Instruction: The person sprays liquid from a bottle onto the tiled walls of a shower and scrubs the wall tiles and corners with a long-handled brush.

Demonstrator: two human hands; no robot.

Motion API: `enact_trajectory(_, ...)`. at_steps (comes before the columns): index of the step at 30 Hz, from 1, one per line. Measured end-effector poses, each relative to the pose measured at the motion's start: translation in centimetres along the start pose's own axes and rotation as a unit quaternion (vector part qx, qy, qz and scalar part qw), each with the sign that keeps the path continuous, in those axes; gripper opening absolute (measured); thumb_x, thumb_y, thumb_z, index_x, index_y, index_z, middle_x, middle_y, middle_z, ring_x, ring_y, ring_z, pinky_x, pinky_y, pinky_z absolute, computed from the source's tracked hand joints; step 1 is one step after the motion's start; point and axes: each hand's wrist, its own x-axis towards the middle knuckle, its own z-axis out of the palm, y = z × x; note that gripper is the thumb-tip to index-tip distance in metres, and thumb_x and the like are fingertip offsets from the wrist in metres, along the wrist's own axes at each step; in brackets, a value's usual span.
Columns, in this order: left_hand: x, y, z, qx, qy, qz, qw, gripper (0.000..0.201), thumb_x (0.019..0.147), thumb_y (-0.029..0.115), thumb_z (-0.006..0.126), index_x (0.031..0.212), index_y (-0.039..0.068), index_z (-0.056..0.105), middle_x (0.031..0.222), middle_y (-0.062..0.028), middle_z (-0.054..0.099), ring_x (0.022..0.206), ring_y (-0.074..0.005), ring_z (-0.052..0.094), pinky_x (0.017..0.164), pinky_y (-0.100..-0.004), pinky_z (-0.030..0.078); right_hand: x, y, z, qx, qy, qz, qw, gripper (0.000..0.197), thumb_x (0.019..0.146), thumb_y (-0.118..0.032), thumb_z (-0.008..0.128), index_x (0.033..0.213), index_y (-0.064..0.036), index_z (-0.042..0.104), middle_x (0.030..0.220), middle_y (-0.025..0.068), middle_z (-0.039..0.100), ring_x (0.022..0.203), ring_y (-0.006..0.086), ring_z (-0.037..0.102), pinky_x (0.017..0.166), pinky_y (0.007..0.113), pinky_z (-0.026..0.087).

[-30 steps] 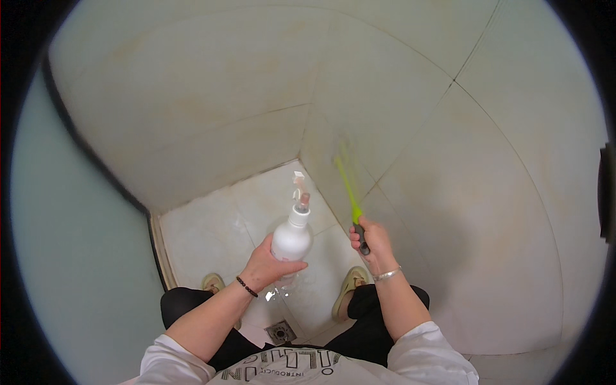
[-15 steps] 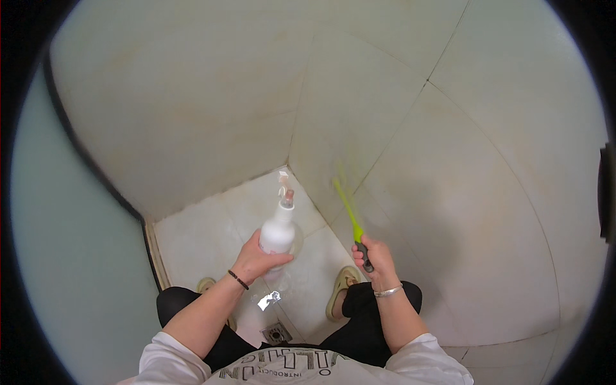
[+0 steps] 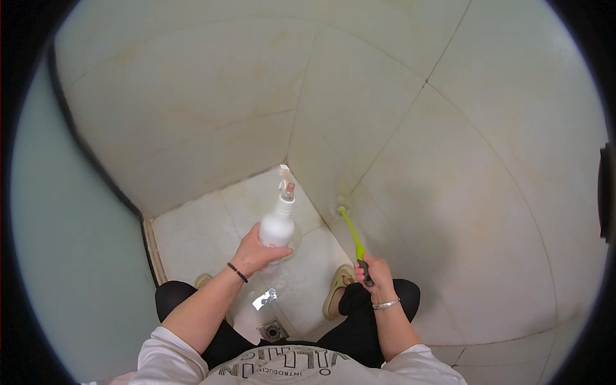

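Observation:
My left hand [image 3: 258,252] is wrapped round a white spray bottle [image 3: 276,229] with a clear and pinkish spray head, held upright above the floor. In my right hand [image 3: 377,274] is a scrub brush [image 3: 351,230] with a lime-green neck and a dark grey grip. Its head reaches the right-hand tiled wall [image 3: 410,212], low down near the floor, and is pale and hard to make out.
Two tiled walls meet at a corner above the white tiled floor [image 3: 192,224]. A square floor drain [image 3: 273,330] lies between my feet, one beige shoe [image 3: 337,292] beside the right wall. Along the left runs a greenish panel [image 3: 70,224] with a black edge strip.
My right hand has moved slightly nearer to me, and the brush head has slid down the wall. The left hand and bottle have stayed almost where they were.

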Motion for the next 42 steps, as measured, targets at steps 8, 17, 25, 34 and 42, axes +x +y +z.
enact_trajectory(8, -0.3, 1.1, -0.4, 0.003, 0.027, -0.015, 1.0, 0.068, 0.06, 0.022, 0.083, 0.115, 0.001, 0.048, 0.103, -0.0077, 0.06, 0.093, -0.0169, 0.058, 0.082, -0.0314, 0.049, -5.1, -2.0, 2.2, -0.044, -0.029, -0.299, 0.953, 0.02, 0.095, -0.02, 0.049, 0.091, -0.0014, 0.052, 0.073, 0.0043, 0.056, 0.048, 0.0095, 0.048, 0.039, 0.023, 0.039)
enact_trajectory(17, 0.1, 0.5, -0.5, -0.005, 0.025, 0.006, 1.0, 0.07, 0.06, 0.021, 0.083, 0.116, 0.0, 0.047, 0.103, -0.0077, 0.059, 0.094, -0.0174, 0.058, 0.083, -0.0319, 0.049, -3.6, 0.3, -1.1, -0.002, 0.024, -0.056, 0.998, 0.021, 0.093, -0.017, 0.052, 0.088, 0.0032, 0.051, 0.073, 0.0098, 0.055, 0.05, 0.0131, 0.048, 0.039, 0.025, 0.039)
enact_trajectory(25, 0.2, 0.8, -0.2, -0.006, 0.023, 0.008, 1.0, 0.069, 0.06, 0.021, 0.082, 0.116, 0.001, 0.047, 0.104, -0.0076, 0.059, 0.095, -0.0181, 0.058, 0.084, -0.033, 0.048, -5.6, -0.7, 0.7, -0.062, -0.008, -0.279, 0.958, 0.021, 0.095, -0.022, 0.051, 0.097, -0.0005, 0.054, 0.075, 0.0055, 0.056, 0.05, 0.0091, 0.048, 0.04, 0.022, 0.039)
enact_trajectory(34, 0.1, 0.7, -0.4, -0.009, 0.026, 0.023, 0.999, 0.068, 0.061, 0.02, 0.082, 0.116, 0.001, 0.047, 0.104, -0.0074, 0.059, 0.095, -0.0177, 0.058, 0.084, -0.033, 0.048, -7.6, -1.7, -0.6, -0.022, 0.037, -0.143, 0.989, 0.019, 0.093, -0.017, 0.052, 0.098, 0.0016, 0.055, 0.073, 0.0073, 0.056, 0.051, 0.0112, 0.048, 0.039, 0.023, 0.038)
enact_trajectory(42, 0.4, 0.4, -0.2, -0.01, -0.003, 0.023, 1.0, 0.068, 0.061, 0.02, 0.082, 0.116, 0.001, 0.047, 0.104, -0.007, 0.059, 0.095, -0.0168, 0.057, 0.084, -0.0328, 0.048, -8.9, 1.1, -3.0, -0.05, 0.041, -0.181, 0.981, 0.022, 0.094, -0.018, 0.051, 0.106, 0.0014, 0.053, 0.072, 0.0073, 0.056, 0.049, 0.0111, 0.049, 0.038, 0.023, 0.038)
